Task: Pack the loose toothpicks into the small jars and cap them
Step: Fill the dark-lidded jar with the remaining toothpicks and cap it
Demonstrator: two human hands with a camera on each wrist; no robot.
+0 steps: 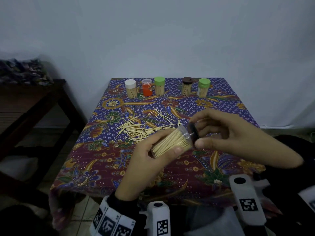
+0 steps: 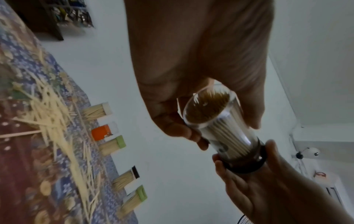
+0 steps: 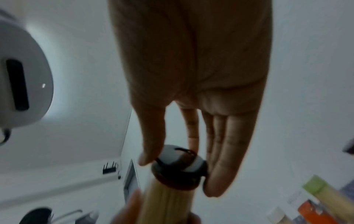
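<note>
Covering most of the lower half of the head view, the patterned tablecloth (image 1: 105, 160) drapes a small table set against a pale wall (image 1: 153, 31), with a dark wooden bench (image 1: 34, 99) at the left edge of the frame. Below the middle of the picture the right hand (image 1: 230, 133) comes in from the right, its thumb and fingers curled round a dark cap (image 1: 193, 133); in the right wrist view the thumb sits on one side of the cap (image 3: 178, 165) and the pressed-together fingers on the other, the cap seated on the mouth of the jar. Just left of it the left hand (image 1: 150, 160) rises from the bottom of the frame and grips the clear jar (image 1: 172, 143), which lies tilted above the cloth, its capped end toward the upper right, packed full of toothpicks; the left wrist view shows the thumb and fingers wrapped round the jar (image 2: 220, 125) near its base. Behind the hands, at the centre of the cloth, the loose toothpicks (image 1: 141, 128) lie scattered in a heap. Along the far edge of the table, in the upper middle of the frame, stand five upright jars in a row: a white-capped jar (image 1: 130, 89), an orange jar (image 1: 147, 89) with a clear lid, a green-capped jar (image 1: 159, 86), then, after a gap, a brown-capped jar (image 1: 186, 86) and a second green-capped jar (image 1: 203, 88). At the bottom edge, white wrist cameras (image 1: 247, 200) with black square markers show.
</note>
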